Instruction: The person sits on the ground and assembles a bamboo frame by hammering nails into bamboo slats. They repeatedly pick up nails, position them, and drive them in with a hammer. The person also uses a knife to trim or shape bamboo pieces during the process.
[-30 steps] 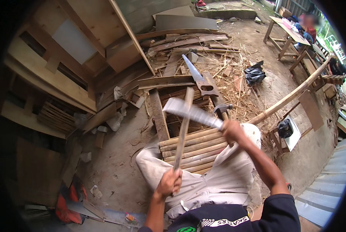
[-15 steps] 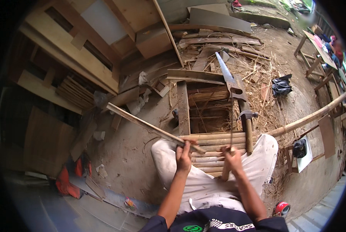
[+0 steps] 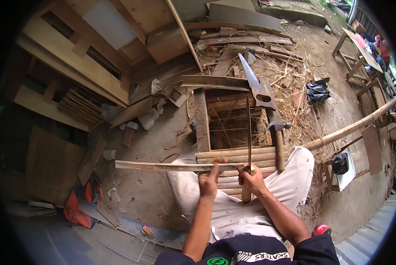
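Note:
My right hand [image 3: 253,177] grips a machete [image 3: 249,132], its narrow dark blade pointing away from me and its wooden handle resting low between my legs. The right fingers also meet the near-right end of a long bamboo strip [image 3: 162,166], which lies roughly level across my lap and sticks out to the left. My left hand [image 3: 209,182] is at the strip, thumb on the near side and fingertips past its far edge. Motion smears those fingers, so their hold is unclear. Beneath both hands is a slatted bamboo seat [image 3: 237,156] on a wooden frame.
A handsaw [image 3: 263,95] and a claw hammer [image 3: 279,145] lie along the frame's right side. Shavings and scrap boards [image 3: 251,39] cover the ground beyond. A bamboo pole [image 3: 348,128] slants at right, near a black plastic bag [image 3: 317,90]. A wooden cabinet [image 3: 100,53] stands at far left.
The bamboo strip has swung from a slant to nearly level, its right end now at my right hand. The machete has shifted left and stands more upright in view. My left fingers have straightened.

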{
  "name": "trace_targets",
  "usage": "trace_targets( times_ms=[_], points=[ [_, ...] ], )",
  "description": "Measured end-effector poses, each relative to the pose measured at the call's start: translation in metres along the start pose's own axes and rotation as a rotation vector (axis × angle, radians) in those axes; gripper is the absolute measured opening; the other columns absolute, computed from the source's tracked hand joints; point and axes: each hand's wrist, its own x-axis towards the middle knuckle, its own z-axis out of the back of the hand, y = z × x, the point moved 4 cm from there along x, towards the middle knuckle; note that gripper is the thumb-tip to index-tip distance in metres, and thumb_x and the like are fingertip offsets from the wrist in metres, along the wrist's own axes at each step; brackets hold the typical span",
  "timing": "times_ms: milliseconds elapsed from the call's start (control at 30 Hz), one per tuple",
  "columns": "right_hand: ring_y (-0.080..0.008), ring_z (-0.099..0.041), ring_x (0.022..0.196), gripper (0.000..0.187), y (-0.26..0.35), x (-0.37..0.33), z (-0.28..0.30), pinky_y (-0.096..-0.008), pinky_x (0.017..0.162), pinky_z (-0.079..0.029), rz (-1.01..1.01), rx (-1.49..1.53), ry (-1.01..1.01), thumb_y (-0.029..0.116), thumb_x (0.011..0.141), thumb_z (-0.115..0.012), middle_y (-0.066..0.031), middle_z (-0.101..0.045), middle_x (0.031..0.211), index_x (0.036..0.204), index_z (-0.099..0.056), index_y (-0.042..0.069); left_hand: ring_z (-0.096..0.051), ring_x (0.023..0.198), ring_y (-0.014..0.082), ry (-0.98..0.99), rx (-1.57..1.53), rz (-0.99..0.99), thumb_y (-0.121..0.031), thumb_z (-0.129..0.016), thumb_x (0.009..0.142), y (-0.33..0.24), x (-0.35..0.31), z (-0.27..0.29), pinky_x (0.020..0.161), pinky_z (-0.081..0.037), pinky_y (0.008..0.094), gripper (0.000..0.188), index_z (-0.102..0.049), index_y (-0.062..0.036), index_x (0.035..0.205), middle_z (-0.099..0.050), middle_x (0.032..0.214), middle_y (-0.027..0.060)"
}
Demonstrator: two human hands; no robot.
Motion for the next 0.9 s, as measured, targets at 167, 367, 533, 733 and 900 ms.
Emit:
trace_targets(
  times_ms=[167,367,533,733,900],
  points=[
    [-0.0123,-0.056,0.054,0.020,0.007,0.000,0.010,-0.0278,0.050,-0.044,-0.050,0.040,-0.039,0.020,0.094,-0.066,-0.0039,-0.059,0.066,0.084,-0.056,0.005,-0.045,0.056,0.0106,-0.385,-0.564,-0.471,-0.058,-0.044,0.099,-0.125,0.013,0.060,0.054,-0.043,0.0271,0.050,-0.056,-0.0100,0.089,-0.048,0.064,-0.0015],
    [-0.0151,-0.059,0.055,0.020,-0.001,-0.007,0.010,-0.0287,0.051,-0.047,-0.109,-0.076,-0.092,0.018,0.093,-0.066,-0.0078,-0.063,0.069,0.084,-0.059,0.002,-0.022,0.047,0.0104,-0.347,-0.371,-0.713,-0.072,-0.027,0.096,-0.211,0.041,0.067,0.047,-0.020,0.0269,0.064,-0.037,-0.0142,0.070,-0.027,0.058,-0.0017],
    [-0.0123,-0.058,0.063,0.021,-0.012,-0.025,0.007,-0.0283,0.057,-0.047,-0.167,-0.301,-0.071,0.021,0.089,-0.070,-0.0045,-0.061,0.072,0.083,-0.061,0.003,-0.024,0.049,0.0110,-0.344,-0.341,-0.933,-0.062,-0.026,0.099,-0.205,0.063,0.048,0.048,-0.022,0.0256,0.057,-0.033,-0.0146,0.068,-0.028,0.057,-0.0010],
    [-0.0158,-0.058,0.077,0.039,-0.012,-0.037,-0.002,-0.0311,0.071,-0.048,-0.017,-0.459,-0.106,0.025,0.085,-0.076,-0.0075,-0.061,0.088,0.108,-0.053,0.003,-0.029,0.054,0.0113,-0.460,-0.241,-0.997,-0.069,-0.032,0.097,-0.186,0.077,0.047,0.051,-0.026,0.0242,0.061,-0.035,-0.0138,0.070,-0.033,0.063,0.0000],
    [-0.0311,-0.065,0.089,0.042,-0.025,-0.041,-0.008,-0.0414,0.078,-0.050,0.033,-0.644,-0.075,0.022,0.089,-0.070,-0.0189,-0.065,0.096,0.120,-0.049,0.003,-0.033,0.056,0.0128,-0.295,-0.169,-0.985,-0.069,-0.035,0.096,-0.215,0.082,0.054,0.055,-0.029,0.0255,0.061,-0.038,-0.0131,0.071,-0.036,0.066,0.0015]
  ],
)
